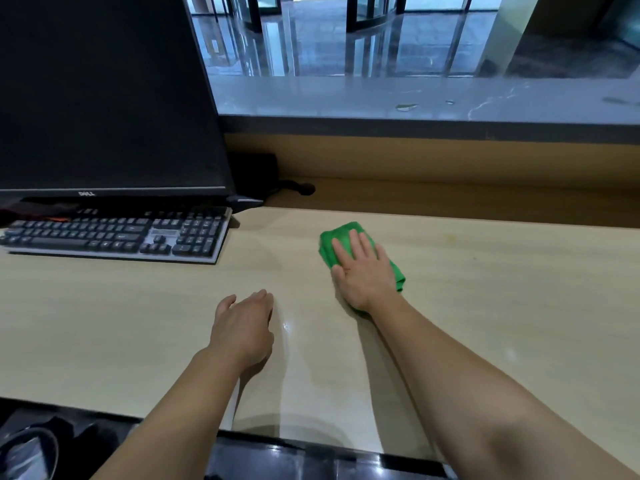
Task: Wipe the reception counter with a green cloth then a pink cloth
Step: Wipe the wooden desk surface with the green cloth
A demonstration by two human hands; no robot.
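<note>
A person's right hand point(362, 271) is lying flat, fingers straight and close together, pressing a folded green cloth point(341, 237) onto the pale wooden reception counter point(485, 278), right of centre. The left hand point(242, 327) is resting on the counter nearer the person, fingers loosely bent, holding nothing. At the far left a dark keyboard point(114, 237) is sitting below a black monitor point(104, 98).
</note>
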